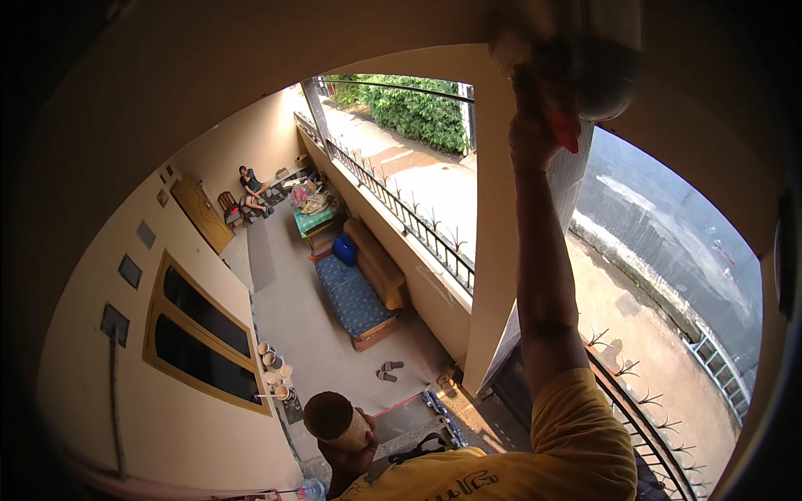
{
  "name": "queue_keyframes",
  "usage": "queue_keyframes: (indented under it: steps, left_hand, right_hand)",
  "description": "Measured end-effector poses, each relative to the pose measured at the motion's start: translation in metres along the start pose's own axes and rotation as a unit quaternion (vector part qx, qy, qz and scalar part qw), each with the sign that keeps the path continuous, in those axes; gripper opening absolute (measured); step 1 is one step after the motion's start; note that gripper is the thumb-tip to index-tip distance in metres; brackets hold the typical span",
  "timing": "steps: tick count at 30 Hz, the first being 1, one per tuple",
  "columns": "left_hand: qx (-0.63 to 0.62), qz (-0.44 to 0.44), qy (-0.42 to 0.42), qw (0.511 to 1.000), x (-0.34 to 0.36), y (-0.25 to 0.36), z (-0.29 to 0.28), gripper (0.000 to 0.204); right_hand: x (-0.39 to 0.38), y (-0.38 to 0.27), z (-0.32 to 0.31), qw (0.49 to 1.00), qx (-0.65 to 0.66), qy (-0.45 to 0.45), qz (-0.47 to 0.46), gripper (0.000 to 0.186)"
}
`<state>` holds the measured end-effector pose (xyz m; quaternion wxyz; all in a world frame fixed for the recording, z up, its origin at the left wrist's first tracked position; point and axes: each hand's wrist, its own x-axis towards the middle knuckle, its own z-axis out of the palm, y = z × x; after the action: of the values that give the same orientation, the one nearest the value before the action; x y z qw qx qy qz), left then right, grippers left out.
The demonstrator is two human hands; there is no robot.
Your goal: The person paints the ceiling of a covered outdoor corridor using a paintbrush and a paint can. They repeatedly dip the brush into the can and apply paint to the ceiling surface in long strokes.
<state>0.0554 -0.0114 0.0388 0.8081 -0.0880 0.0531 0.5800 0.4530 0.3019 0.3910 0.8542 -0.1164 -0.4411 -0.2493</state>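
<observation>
My right hand (533, 144) is raised high at the end of a stretched arm, beside the pillar and close under the ceiling. Its fingers are closed round a red object (563, 127), of which only a pointed red part pokes out below. Against the fingers hangs a blurred, rounded shape (608, 79), part grey and part pale; whether it belongs to the held object I cannot tell. Low in the view, my left hand (364, 442) grips a round, pale tub (347, 436) from the side. The tub's round top looks brown; its contents cannot be made out.
Several tubs (276, 371) stand below the yellow-framed window (209, 326). A couch with a blue patterned seat (351, 292) lines the low wall, near grey slippers (388, 371). Spiked railings (401, 209) top the wall. A person (253, 185) sits at the far end.
</observation>
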Motion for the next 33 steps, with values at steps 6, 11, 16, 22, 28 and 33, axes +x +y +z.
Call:
queue_keyframes:
  steps: [6,11,16,22,28,33]
  left_hand:
    - [0.007,0.006,0.001,1.000,0.001,-0.003,0.009,0.060]
    - [0.048,0.035,-0.011,0.998,-0.001,0.004,0.000,0.059]
    - [0.020,0.046,-0.017,0.999,-0.004,0.002,-0.003,0.058]
    - [-0.012,0.020,-0.009,1.000,-0.003,0.008,-0.008,0.059]
    - [-0.010,0.021,0.017,1.000,-0.005,0.003,0.012,0.059]
    - [0.003,0.036,0.034,0.999,-0.006,0.004,0.010,0.061]
  right_hand:
    - [-0.022,-0.036,-0.021,0.986,-0.009,-0.011,0.167,0.020]
    - [-0.032,-0.061,-0.047,0.983,0.017,0.016,0.181,0.021]
    - [-0.051,-0.077,-0.080,0.950,-0.032,0.028,0.311,0.019]
    - [-0.089,-0.072,-0.109,0.876,0.037,0.069,0.476,0.024]
    - [-0.048,-0.087,-0.071,0.898,0.160,0.080,0.402,0.028]
    - [0.005,-0.060,0.005,0.893,0.323,0.158,0.271,0.033]
